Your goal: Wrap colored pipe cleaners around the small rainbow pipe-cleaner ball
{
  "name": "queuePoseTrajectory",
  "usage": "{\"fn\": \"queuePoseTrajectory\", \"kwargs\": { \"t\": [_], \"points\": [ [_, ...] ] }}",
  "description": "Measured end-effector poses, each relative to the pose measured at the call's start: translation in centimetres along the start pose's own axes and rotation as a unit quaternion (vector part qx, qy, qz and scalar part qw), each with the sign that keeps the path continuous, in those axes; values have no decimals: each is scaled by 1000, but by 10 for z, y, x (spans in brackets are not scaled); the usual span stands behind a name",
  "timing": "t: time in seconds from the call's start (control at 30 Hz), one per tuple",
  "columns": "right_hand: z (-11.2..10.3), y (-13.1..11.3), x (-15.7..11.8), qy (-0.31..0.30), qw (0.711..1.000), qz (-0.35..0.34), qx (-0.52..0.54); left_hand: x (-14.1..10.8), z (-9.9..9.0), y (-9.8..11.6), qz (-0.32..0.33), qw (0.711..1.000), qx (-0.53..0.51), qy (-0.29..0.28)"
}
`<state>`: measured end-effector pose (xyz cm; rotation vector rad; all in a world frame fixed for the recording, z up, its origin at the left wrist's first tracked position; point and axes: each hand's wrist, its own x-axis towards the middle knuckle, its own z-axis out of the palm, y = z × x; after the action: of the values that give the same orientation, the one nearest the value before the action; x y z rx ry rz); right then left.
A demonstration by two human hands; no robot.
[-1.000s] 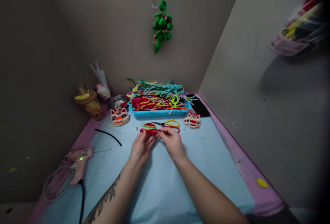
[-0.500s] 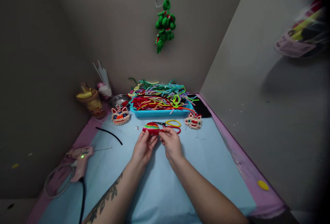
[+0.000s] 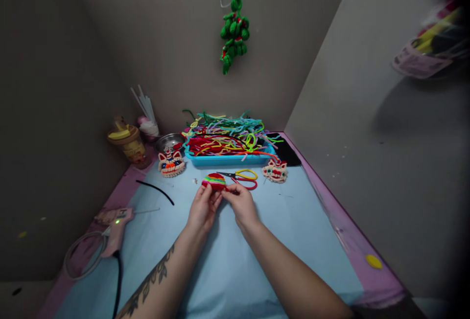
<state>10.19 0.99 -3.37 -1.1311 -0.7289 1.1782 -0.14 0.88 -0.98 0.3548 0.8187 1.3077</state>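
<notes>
A small striped piece [image 3: 214, 180], red with green, yellow and white bands, is held up over the blue cloth. My left hand [image 3: 202, 207] pinches its lower left edge between thumb and fingers. At its lower right end, my right hand [image 3: 240, 204] has closed its fingertips on the red edge. Just behind my right hand lie scissors [image 3: 244, 178] with one yellow and one red handle, their blades pointing left towards the piece. The fingertips of both hands nearly meet, and they hide part of the lower edge.
A blue tray [image 3: 227, 161] heaped with fuzzy stems stands at the back, a lion-like face [image 3: 171, 164] and another [image 3: 275, 171] near its front corners. A pink glue gun [image 3: 115, 231] with a lit green light and a black stem [image 3: 156, 191] lie left.
My right hand has shifted slightly left along the red edge, closer to my left hand. More of the scissors' red handle shows now. Both hands still hold the piece.
</notes>
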Motion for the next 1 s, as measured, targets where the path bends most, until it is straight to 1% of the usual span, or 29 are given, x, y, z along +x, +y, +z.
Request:
{"fn": "queuePoseTrajectory", "kwargs": {
  "t": [0.1,0.3,0.47,0.77,0.9,1.0],
  "points": [
    [-1,0,1,-4,1000,5,-4,1,-2,-1,2,1000,14,4],
    [-4,-2,4,-4,999,17,-37,1,-3,0,6,999,20,29],
    [-4,-2,5,-1,999,23,-28,1,-3,2,0,999,22,27],
    [-3,-2,5,-1,999,33,7,2,-6,1,-30,998,23,46],
    [-2,-2,5,-17,1000,17,3,3,-6,1,-43,997,25,53],
    [-3,-2,5,-32,999,-6,-25,3,-5,1,-40,997,26,64]
  ]
}}
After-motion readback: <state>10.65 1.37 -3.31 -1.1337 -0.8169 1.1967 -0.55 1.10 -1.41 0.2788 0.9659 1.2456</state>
